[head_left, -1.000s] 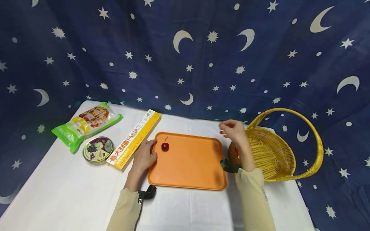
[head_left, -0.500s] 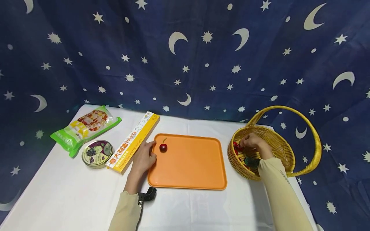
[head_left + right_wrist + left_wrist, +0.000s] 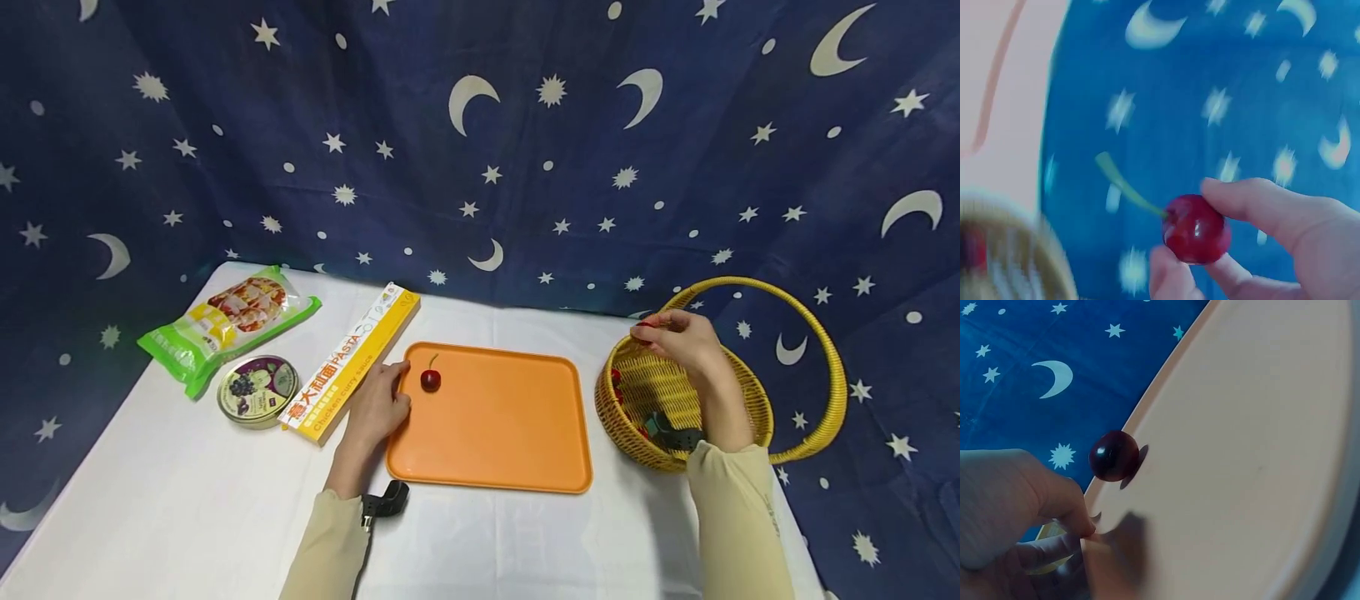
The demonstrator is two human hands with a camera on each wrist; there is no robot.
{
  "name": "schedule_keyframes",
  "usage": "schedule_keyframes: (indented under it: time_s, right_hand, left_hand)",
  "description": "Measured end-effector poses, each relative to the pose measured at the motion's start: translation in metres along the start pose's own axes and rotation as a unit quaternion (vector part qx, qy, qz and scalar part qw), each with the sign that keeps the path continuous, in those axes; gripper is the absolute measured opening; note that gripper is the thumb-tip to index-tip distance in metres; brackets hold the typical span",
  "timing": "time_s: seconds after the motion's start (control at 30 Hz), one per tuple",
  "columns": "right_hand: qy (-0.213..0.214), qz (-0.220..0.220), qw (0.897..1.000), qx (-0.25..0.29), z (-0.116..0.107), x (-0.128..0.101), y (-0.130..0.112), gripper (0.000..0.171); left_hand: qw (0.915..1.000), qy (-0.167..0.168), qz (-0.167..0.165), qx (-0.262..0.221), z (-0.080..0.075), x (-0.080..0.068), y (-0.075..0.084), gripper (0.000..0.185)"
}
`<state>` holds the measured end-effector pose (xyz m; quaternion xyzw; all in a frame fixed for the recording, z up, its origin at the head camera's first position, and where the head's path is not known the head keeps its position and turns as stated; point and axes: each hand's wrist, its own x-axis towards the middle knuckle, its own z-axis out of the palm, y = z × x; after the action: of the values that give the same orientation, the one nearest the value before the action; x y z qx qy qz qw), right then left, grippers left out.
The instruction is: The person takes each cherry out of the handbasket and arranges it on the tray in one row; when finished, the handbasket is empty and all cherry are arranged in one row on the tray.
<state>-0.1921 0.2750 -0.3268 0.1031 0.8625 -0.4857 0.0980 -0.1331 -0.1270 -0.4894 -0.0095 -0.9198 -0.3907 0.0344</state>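
Observation:
Above the yellow wicker basket (image 3: 731, 417), my right hand (image 3: 686, 342) pinches a red cherry (image 3: 1196, 229) between thumb and fingers. Its green stem (image 3: 1124, 186) points up and left in the right wrist view. More red cherries (image 3: 617, 379) lie inside the basket at its left side. My left hand (image 3: 377, 407) grips the left rim of the orange tray (image 3: 502, 425), with the thumb over the edge and fingers underneath in the left wrist view. A dark red cherry (image 3: 431, 381) with a stem rests near the tray's upper left corner.
Left of the tray lies a long yellow and white pasta box (image 3: 352, 367). Beyond it are a round tin (image 3: 257, 390) and a green food packet (image 3: 228, 325). A blue star-patterned cloth (image 3: 480, 150) hangs behind the white table (image 3: 480, 542). The basket's tall handle (image 3: 828, 375) arches on the right.
My right hand reached from beside the tray into the basket, then came up with a cherry between its fingers. The left hand stayed at the tray's rim.

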Motion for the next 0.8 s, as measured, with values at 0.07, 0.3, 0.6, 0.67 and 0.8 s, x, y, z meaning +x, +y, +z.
schedule_keyframes:
  time_s: [0.07,0.3,0.6,0.67,0.8]
  right_hand:
    - [-0.017,-0.027,0.998,0.055,0.023,-0.002,-0.011,0.032]
    - [-0.070,-0.061,0.987,0.127,0.141,0.015,-0.008,0.030]
    - [-0.094,0.016,0.988,0.123,0.236,0.024,0.007,0.018]
    - [-0.096,0.015,0.987,0.125,0.244,0.024,0.009,0.018]
    - [-0.103,0.011,0.985,0.137,0.251,0.023,0.009,0.018]
  left_hand:
    - [1.0000,0.002,0.001,0.002,-0.001,0.001,0.000,0.054]
    - [1.0000,0.003,0.000,0.000,0.001,0.000,0.000,0.054]
    - [1.0000,-0.003,-0.004,-0.004,0.004,-0.001,0.000,0.054]
    - [1.0000,0.000,-0.001,-0.002,0.003,-0.001,0.000,0.054]
    - [1.0000,0.005,0.000,0.003,0.001,0.000,0.000,0.053]
